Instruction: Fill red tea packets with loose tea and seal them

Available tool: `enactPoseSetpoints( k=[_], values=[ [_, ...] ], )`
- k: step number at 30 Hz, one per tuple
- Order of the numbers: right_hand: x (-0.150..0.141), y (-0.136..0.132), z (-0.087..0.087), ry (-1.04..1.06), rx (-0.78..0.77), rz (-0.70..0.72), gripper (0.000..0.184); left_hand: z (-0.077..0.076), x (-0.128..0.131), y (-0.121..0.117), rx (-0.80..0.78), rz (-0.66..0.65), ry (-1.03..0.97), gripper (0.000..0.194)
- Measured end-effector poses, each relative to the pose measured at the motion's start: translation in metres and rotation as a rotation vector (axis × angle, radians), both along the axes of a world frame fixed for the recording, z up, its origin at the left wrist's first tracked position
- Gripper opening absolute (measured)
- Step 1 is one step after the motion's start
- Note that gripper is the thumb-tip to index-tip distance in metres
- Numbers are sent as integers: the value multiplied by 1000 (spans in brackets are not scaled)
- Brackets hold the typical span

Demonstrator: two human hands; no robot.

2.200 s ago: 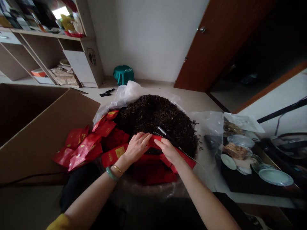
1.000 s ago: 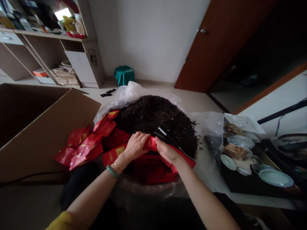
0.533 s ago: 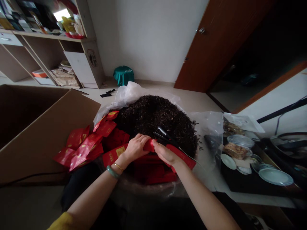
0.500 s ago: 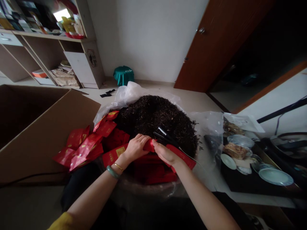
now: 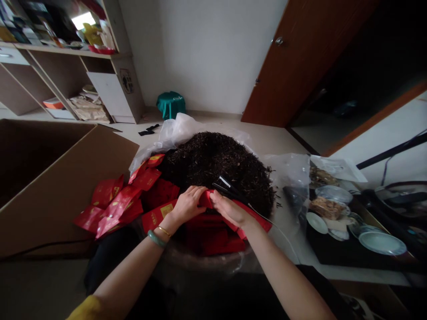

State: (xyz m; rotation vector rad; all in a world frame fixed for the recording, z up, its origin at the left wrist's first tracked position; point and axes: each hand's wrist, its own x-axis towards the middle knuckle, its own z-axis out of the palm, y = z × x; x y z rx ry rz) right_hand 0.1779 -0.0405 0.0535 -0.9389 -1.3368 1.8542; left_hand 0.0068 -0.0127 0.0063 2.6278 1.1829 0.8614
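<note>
Between my two hands is a small red packet (image 5: 207, 198), mostly hidden by the fingers. My left hand (image 5: 187, 205) is closed on its left side, with a jade bangle and a gold bracelet at the wrist. My right hand (image 5: 230, 210) presses its fingers against the other side. Under and beyond them is a heap of dark dried leaves, like loose tea (image 5: 216, 155), in a plastic-lined container. A black tool (image 5: 230, 189) with a white cord lies on the leaves just beyond my right hand. More red packets (image 5: 213, 240) lie below my hands.
Several red packets with gold print (image 5: 120, 204) are piled at the left, beside a large cardboard box (image 5: 73, 178). Dishes (image 5: 382, 243) and a clear plastic bag (image 5: 293, 178) lie at the right. A teal-covered bin (image 5: 171, 106) stands by the wall, left of a brown door (image 5: 283, 66).
My right hand's fingers have shifted slightly up and left along the red packet. My left hand stays nearly in place, and the view has moved only a little.
</note>
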Motion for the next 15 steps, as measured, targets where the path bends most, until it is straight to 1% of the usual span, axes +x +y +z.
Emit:
enactPoseSetpoints(
  k=[3,6,10,12,14,15],
  values=[
    [4,0,2,-31,-30,-37,70,-2,0,2,3,14,-24,55],
    [15,3,6,-89,-72,-102,67,-3,0,3,10,37,-48,52],
    [34,13,9,-106,-61,-242,58,-5,0,3,24,83,-71,48],
    [38,19,4,-138,-40,-282,47,-5,1,3,19,103,-78,51],
    [38,22,-6,-274,13,-276,34,-4,1,2,27,113,-100,58],
    [36,23,-12,-372,78,-262,27,-3,1,1,36,109,-111,61]
  ],
)
